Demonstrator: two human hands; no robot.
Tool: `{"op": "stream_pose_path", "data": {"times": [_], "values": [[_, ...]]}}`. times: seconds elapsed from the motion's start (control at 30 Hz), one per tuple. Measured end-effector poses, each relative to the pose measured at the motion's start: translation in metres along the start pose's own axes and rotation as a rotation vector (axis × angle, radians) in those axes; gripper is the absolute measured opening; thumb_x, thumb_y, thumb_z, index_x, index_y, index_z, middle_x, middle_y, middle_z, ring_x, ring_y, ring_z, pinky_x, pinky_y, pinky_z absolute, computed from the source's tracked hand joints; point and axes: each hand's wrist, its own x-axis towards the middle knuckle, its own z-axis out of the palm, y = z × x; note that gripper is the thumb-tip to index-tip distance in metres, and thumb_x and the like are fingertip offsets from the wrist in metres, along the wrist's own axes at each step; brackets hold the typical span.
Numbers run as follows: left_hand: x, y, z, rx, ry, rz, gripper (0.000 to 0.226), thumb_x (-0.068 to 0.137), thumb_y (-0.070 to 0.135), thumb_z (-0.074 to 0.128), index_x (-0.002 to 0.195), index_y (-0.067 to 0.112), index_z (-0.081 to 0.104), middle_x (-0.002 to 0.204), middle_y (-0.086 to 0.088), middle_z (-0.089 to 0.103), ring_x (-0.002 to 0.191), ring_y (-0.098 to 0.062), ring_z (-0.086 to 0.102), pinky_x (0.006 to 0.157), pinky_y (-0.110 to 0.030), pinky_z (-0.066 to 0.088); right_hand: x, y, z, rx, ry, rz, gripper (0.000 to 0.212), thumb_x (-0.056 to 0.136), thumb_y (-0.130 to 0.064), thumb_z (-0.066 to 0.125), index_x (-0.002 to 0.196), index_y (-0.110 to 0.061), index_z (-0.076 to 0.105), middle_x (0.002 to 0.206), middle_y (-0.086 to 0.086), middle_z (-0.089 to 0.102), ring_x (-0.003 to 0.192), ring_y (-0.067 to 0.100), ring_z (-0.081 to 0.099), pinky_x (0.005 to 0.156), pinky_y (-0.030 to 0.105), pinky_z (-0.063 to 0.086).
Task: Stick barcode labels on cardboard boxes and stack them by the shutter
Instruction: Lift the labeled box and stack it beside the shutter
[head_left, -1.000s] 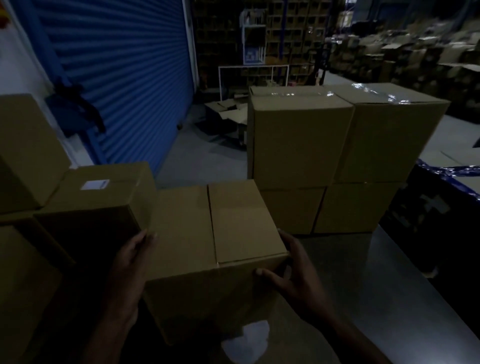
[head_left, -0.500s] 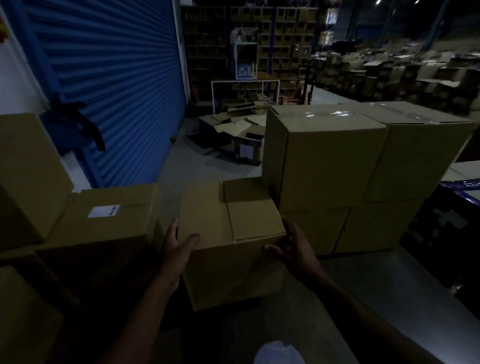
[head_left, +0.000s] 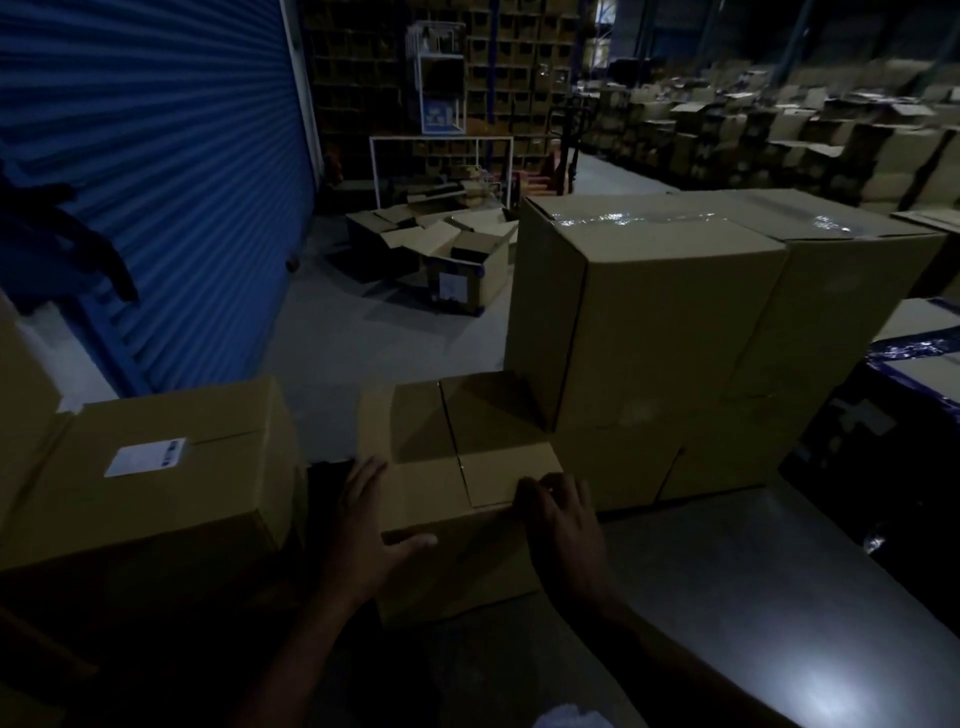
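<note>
A plain cardboard box (head_left: 431, 483) with no label on its closed top flaps sits low in front of me. It stands between a labelled box (head_left: 171, 514) on the left and a stack of large boxes (head_left: 665, 322) on the right. My left hand (head_left: 363, 530) lies against its near left corner, fingers straight along the side and thumb spread across the front face. At the near right corner my right hand (head_left: 563, 535) has its fingers curled over the top edge. A white barcode label (head_left: 145, 457) is stuck on the left box's top. The blue shutter (head_left: 156, 156) rises behind.
Open, flattened cartons (head_left: 447, 260) litter the floor ahead, in front of a white frame and dark shelving. A dark object with blue tape (head_left: 909, 415) stands at the right. More cartons fill the far right. Another box edge shows at the far left.
The box has moved forward and down, away from me, and now sits lower against the right-hand stack. Both hands followed it and stay at its near corners.
</note>
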Motion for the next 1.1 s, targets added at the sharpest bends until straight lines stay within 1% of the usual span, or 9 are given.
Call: {"op": "stream_pose_path", "data": {"times": [0.07, 0.17, 0.27, 0.37, 0.67, 0.8, 0.93, 1.03, 1.1], "values": [[0.012, -0.005, 0.006, 0.067, 0.002, 0.034, 0.103, 0.07, 0.053, 0.082, 0.152, 0.009, 0.037, 0.161, -0.003, 0.027, 0.15, -0.019, 0.018, 0.122, -0.037, 0.016, 0.01, -0.001, 0.007, -0.001, -0.056, -0.014, 0.05, 0.079, -0.003, 0.063, 0.126, -0.015, 0.055, 0.118, 0.005, 0.052, 0.102, 0.023, 0.045, 0.073, 0.027, 0.039], [0.031, -0.005, 0.011, 0.152, 0.022, 0.043, 0.093, 0.075, 0.048, 0.081, 0.149, 0.006, 0.042, 0.159, -0.008, 0.033, 0.15, -0.022, 0.023, 0.12, -0.029, 0.007, 0.024, -0.004, 0.012, 0.054, -0.042, -0.036, 0.052, 0.077, 0.005, 0.059, 0.128, -0.005, 0.056, 0.122, 0.011, 0.054, 0.106, 0.029, 0.048, 0.079, 0.035, 0.047], [0.052, 0.001, 0.015, 0.192, 0.023, 0.044, 0.084, 0.078, 0.044, 0.081, 0.144, 0.003, 0.049, 0.155, -0.01, 0.039, 0.148, -0.024, 0.028, 0.119, -0.031, 0.011, 0.037, -0.004, 0.018, 0.046, -0.052, -0.012, 0.057, 0.073, 0.005, 0.065, 0.129, -0.002, 0.055, 0.128, 0.014, 0.053, 0.115, 0.032, 0.046, 0.089, 0.039, 0.05], [0.069, 0.006, 0.015, 0.26, 0.008, 0.044, 0.081, 0.082, 0.047, 0.076, 0.145, 0.006, 0.047, 0.157, -0.008, 0.037, 0.149, -0.022, 0.026, 0.122, -0.037, 0.005, 0.046, -0.004, 0.025, 0.006, -0.097, -0.001, 0.065, 0.071, 0.0, 0.069, 0.134, 0.002, 0.05, 0.135, 0.017, 0.051, 0.124, 0.035, 0.04, 0.098, 0.04, 0.047], [0.089, 0.004, 0.017, 0.339, 0.007, 0.026, 0.083, 0.084, 0.042, 0.076, 0.15, 0.007, 0.038, 0.16, -0.006, 0.031, 0.15, -0.022, 0.022, 0.124, -0.039, 0.006, 0.057, -0.004, 0.036, -0.061, -0.216, -0.003, 0.076, 0.053, -0.005, 0.076, 0.124, 0.01, 0.056, 0.129, 0.025, 0.057, 0.119, 0.037, 0.041, 0.093, 0.042, 0.052], [0.082, 0.005, 0.018, 0.362, 0.017, 0.013, 0.082, 0.087, 0.026, 0.075, 0.154, 0.011, 0.031, 0.163, -0.004, 0.026, 0.152, -0.021, 0.017, 0.122, -0.033, 0.001, 0.059, -0.006, 0.043, -0.149, -0.255, -0.018, 0.078, 0.048, -0.01, 0.083, 0.119, 0.011, 0.06, 0.128, 0.027, 0.058, 0.119, 0.038, 0.039, 0.091, 0.042, 0.054], [0.063, 0.005, 0.017, 0.316, 0.144, -0.009, 0.069, 0.085, -0.005, 0.064, 0.149, 0.008, 0.041, 0.158, -0.007, 0.036, 0.149, -0.025, 0.025, 0.12, -0.031, 0.015, 0.058, -0.01, 0.047, -0.142, -0.267, 0.016, 0.081, 0.047, -0.015, 0.088, 0.118, 0.012, 0.061, 0.13, 0.027, 0.056, 0.121, 0.041, 0.049, 0.093, 0.039, 0.051], [0.046, 0.007, 0.003, 0.27, 0.243, 0.004, 0.061, 0.089, 0.001, 0.065, 0.146, 0.007, 0.045, 0.155, -0.008, 0.04, 0.148, -0.023, 0.028, 0.118, -0.031, 0.021, 0.049, -0.013, 0.053, -0.072, -0.21, 0.002, 0.084, 0.056, -0.014, 0.087, 0.127, 0.014, 0.052, 0.138, 0.028, 0.049, 0.13, 0.038, 0.04, 0.104, 0.035, 0.037], [0.035, 0.001, -0.012, 0.271, 0.328, 0.057, 0.06, 0.087, 0.005, 0.069, 0.143, 0.008, 0.049, 0.151, -0.008, 0.045, 0.145, -0.023, 0.033, 0.116, -0.033, 0.026, 0.04, -0.024, 0.054, 0.006, -0.195, -0.013, 0.08, 0.075, -0.018, 0.077, 0.141, 0.007, 0.04, 0.151, 0.021, 0.035, 0.137, 0.037, 0.037, 0.104, 0.039, 0.041]]}}
